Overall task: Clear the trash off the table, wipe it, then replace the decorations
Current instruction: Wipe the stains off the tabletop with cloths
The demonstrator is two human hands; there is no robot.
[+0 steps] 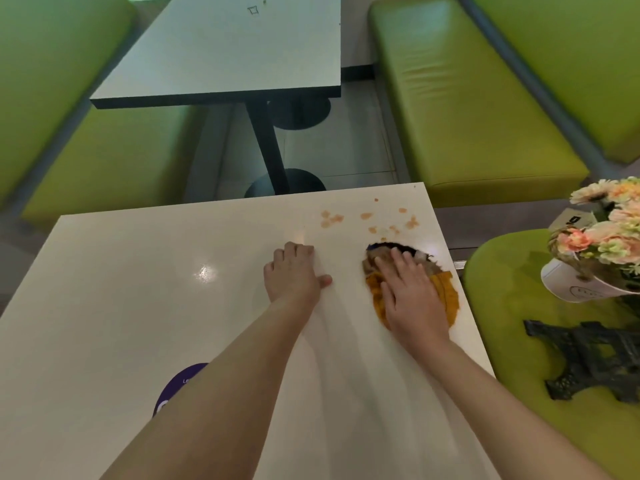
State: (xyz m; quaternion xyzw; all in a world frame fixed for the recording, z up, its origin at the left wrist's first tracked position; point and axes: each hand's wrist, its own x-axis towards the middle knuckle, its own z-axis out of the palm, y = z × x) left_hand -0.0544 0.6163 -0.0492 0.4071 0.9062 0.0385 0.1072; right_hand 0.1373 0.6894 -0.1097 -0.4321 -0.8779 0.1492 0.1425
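The cloth [440, 289] lay on the white bench [138, 289] near its right edge, long axis running away from the person toward the orange stains [367, 220]. The right hand [408, 289] pressed flat on it, fingers straight. The left hand [294, 271] rested beside it, fingertips curled, holding nothing.

On the table [138, 289] the left hand [294, 271] lies flat to the left of the right hand [410, 294], which lies on a cloth [446, 292] just short of the stains [370, 220] (far right corner), with the flowerpot [575, 285] behind the tower model [588, 362] on the seat [502, 271] to the right
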